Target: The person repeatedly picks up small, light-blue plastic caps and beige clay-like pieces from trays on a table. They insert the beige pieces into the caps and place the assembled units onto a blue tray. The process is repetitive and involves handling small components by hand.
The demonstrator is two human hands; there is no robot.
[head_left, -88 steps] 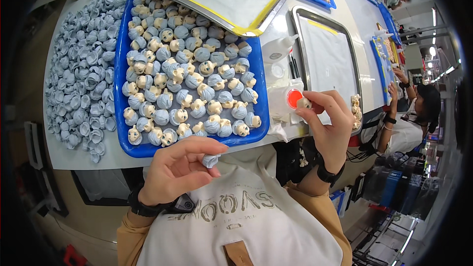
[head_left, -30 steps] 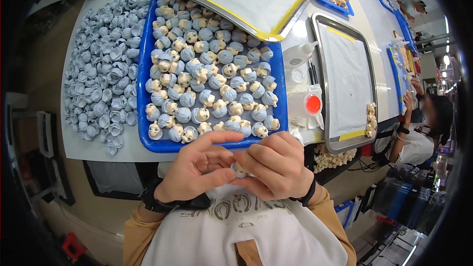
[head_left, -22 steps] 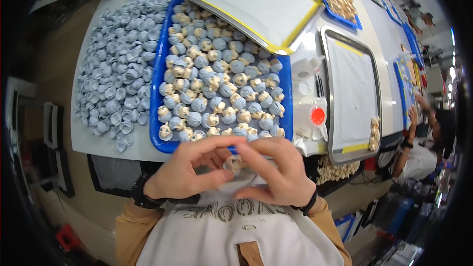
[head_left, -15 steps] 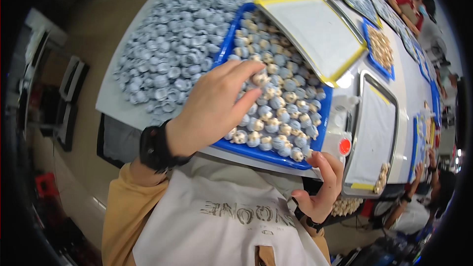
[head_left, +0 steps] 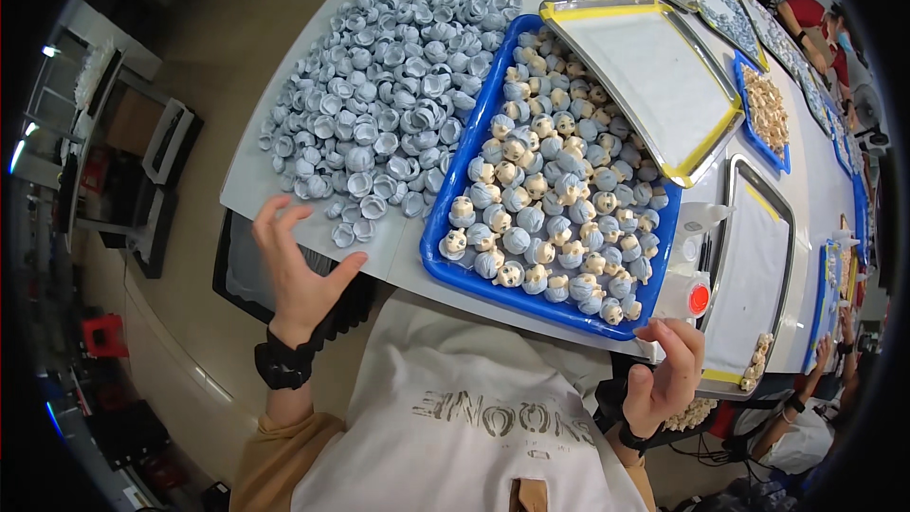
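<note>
My left hand (head_left: 301, 280) is open and empty, its fingers and thumb curved apart near the front edge of the table. Beyond it spreads a large pile of grey-blue hollow hair caps (head_left: 379, 104), shaped like small cups. My right hand (head_left: 668, 374) hangs by the tray's near right corner; its fingers are bent, with thumb and index apart and nothing visible between them. Between the hands stands a blue plastic tray (head_left: 531, 308), holding many small doll heads (head_left: 509, 273) with cream faces and grey-blue caps on them.
A metal tray with yellow tape edges (head_left: 654, 85) overlaps the blue tray's far right. Right of it are a bottle with a red-orange top (head_left: 699, 298) and another paper-lined metal tray (head_left: 749, 275) with some small cream pieces. Other people work along the table.
My left hand has left the doll heads in the blue tray, where its fingers were round one, and moved left to the cap pile, empty. The view has shifted; my right hand remains by the tray corner.
</note>
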